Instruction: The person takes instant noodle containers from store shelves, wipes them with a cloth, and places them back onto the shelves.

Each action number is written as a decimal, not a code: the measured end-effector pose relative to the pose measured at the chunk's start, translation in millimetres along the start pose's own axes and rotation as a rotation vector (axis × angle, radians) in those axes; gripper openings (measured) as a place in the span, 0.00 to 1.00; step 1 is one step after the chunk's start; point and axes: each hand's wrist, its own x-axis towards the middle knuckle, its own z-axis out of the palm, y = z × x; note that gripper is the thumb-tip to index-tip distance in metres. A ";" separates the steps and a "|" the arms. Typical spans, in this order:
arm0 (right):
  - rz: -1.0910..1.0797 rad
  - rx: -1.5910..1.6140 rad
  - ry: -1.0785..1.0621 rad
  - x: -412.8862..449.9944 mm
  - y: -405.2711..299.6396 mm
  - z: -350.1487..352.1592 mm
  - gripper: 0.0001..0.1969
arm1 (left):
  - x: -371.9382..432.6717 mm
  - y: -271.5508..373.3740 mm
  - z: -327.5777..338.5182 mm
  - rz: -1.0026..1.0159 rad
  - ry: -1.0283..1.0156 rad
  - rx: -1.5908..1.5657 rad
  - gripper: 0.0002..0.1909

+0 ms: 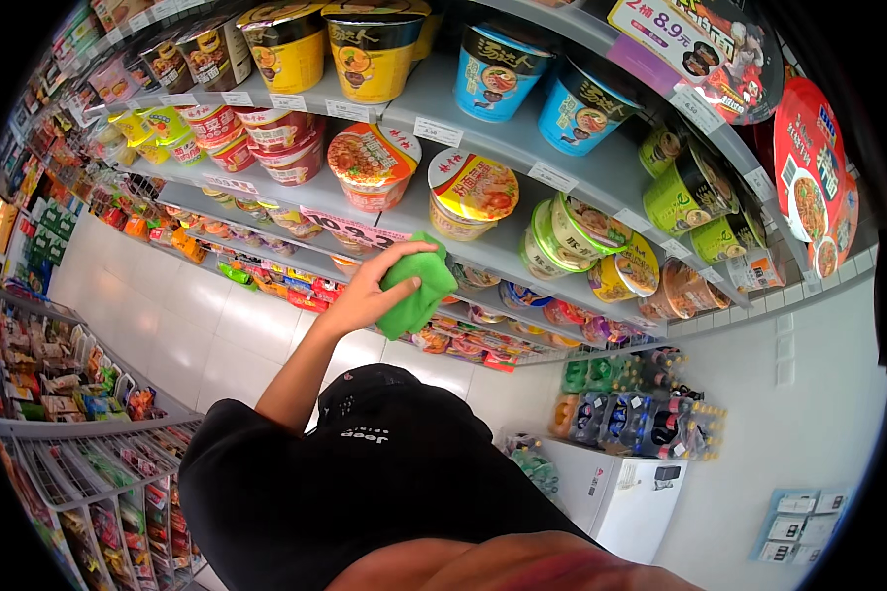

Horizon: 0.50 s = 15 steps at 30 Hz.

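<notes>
My left hand (369,288) reaches up from a black short sleeve and holds a folded green cloth (416,288), its fingers over the top and the thumb across the near side. The cloth is at the front edge of a grey shelf, beside a pink price strip (355,229); whether it touches the edge cannot be told. Just above stand an orange instant noodle bowl (373,166) and a yellow-and-red noodle bowl (473,193). Stacked green-rimmed noodle bowls (573,235) are to the right. My right hand is out of view.
Blue noodle cups (499,74) and yellow noodle cups (373,59) stand on the shelf above. Lower shelves hold more bowls and packets. A wire rack (96,462) with packets is at lower left. Bottle packs (621,421) and a white box (621,491) are at lower right.
</notes>
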 end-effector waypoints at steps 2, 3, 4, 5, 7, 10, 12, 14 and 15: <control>0.056 -0.025 0.130 -9.9 -1.1 -18.7 0.17 | 2.9 -0.4 1.7 -0.001 -0.009 -0.007 0.22; 0.081 -0.012 0.199 -7.2 9.0 -37.1 0.18 | -0.2 0.5 3.0 -0.004 -0.001 0.004 0.22; 0.128 0.017 0.291 -10.7 17.0 -52.5 0.20 | 5.7 0.4 6.7 0.002 -0.017 -0.024 0.22; 0.035 0.006 0.440 -5.4 32.1 -72.9 0.19 | 3.4 0.7 4.7 0.000 0.001 -0.051 0.23; 0.070 0.047 0.650 -15.3 -7.7 -121.0 0.21 | 5.1 -2.8 8.4 0.016 0.012 -0.059 0.23; -0.327 1.043 0.808 -8.4 -24.6 -138.7 0.15 | 13.4 -2.1 15.6 0.041 0.020 -0.093 0.23; -0.523 1.329 0.740 2.1 -55.2 -134.4 0.22 | 14.5 -0.2 19.9 0.042 0.023 -0.114 0.23; -0.606 1.459 0.558 19.5 -64.9 -125.7 0.29 | 13.3 0.1 23.3 0.062 0.042 -0.184 0.24; -0.620 1.510 0.455 29.5 -69.7 -119.7 0.33 | 13.5 0.3 24.8 0.064 0.032 -0.184 0.24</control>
